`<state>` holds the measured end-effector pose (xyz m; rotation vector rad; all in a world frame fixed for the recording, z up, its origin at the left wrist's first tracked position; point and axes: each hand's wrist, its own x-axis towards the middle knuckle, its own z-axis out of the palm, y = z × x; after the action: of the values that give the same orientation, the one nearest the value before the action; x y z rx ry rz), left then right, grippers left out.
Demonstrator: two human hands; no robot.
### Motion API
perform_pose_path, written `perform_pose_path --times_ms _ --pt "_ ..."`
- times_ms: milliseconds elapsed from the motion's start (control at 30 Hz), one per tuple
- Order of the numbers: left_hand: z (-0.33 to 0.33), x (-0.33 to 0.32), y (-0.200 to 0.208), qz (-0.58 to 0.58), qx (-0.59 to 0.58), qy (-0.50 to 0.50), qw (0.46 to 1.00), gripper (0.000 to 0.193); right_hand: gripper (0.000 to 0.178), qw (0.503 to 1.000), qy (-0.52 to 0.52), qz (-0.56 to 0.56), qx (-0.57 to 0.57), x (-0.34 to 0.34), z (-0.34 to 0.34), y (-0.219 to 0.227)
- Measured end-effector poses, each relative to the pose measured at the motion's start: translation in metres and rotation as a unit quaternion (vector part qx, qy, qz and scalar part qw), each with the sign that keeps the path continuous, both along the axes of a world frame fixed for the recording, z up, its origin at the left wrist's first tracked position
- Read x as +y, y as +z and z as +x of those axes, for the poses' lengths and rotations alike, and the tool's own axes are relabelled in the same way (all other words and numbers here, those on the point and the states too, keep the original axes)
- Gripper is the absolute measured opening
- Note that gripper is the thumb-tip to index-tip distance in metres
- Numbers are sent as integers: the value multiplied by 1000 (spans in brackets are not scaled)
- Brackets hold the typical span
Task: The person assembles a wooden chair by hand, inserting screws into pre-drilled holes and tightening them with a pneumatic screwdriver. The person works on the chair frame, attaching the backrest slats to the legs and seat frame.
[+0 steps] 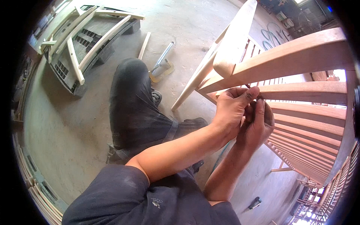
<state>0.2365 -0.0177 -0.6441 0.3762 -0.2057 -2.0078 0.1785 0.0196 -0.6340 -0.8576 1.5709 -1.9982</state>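
Both my hands meet at the near end of a slatted wooden bench frame (292, 62), just below its thick front rail. The fingers of my left hand (234, 105) are bent in a pinch, with the thumb pointing right. Close against it, my right hand (258, 122) is curled with its thumb up. A small dark tip shows above the left fingers, but its kind is hidden by them. Behind the hands runs a wooden slat (303, 92). A rounded wooden armrest (234, 41) rises above them.
A metal bar clamp (163, 62) and a loose wood strip (144, 45) lie on the concrete floor beyond my knee. Curved wooden parts (108, 39) rest on a black pallet (63, 75) at far left. A dark tool (255, 203) lies lower right; a green hose (268, 35) coils far right.
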Motion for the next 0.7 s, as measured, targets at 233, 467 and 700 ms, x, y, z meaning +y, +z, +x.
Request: perform_pose_path --times_ms 233,467,700 --pt "2 0 -2 -11 28 -1 1000 19 27 999 22 -38 -6 -5 -6 -3" --pt "3 0 -4 -31 34 2 999 18 25 999 -21 -29 1 -10 0 -4" --pt "1 -1 -6 -18 20 -5 1000 18 33 1000 21 -19 3 -4 -7 -6"
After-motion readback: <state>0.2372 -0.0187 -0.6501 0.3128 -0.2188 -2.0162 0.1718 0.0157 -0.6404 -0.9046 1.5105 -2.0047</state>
